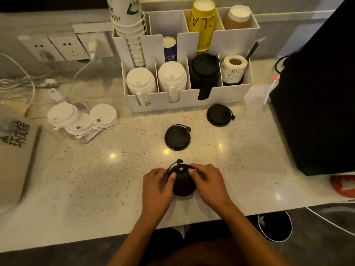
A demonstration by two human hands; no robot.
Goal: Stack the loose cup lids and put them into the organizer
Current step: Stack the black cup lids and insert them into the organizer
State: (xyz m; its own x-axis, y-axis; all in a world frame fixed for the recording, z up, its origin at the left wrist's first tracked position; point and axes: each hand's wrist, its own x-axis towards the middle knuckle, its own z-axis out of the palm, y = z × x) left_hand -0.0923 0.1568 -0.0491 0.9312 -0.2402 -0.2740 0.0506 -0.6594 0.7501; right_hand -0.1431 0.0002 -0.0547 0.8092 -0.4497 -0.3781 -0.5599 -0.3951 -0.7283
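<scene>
A stack of black cup lids point(183, 182) sits near the counter's front edge, gripped from both sides by my left hand point(158, 184) and my right hand point(208, 182). Two loose black lids lie flat beyond it, one in the middle point(177, 137) and one further right point(219, 114). Three loose white lids point(82, 117) rest at the left. The white organizer point(226, 93) stands at the back; its front compartments hold white lid stacks point(141, 81), a black lid stack point(204, 71) and a paper roll.
Paper cup stacks point(202, 24) fill the organizer's rear slots. Wall sockets and white cables point(63, 47) are at the back left. A laptop point(15, 150) lies on the left edge, a large black object point(317, 93) on the right, a bin point(274, 225) below the counter.
</scene>
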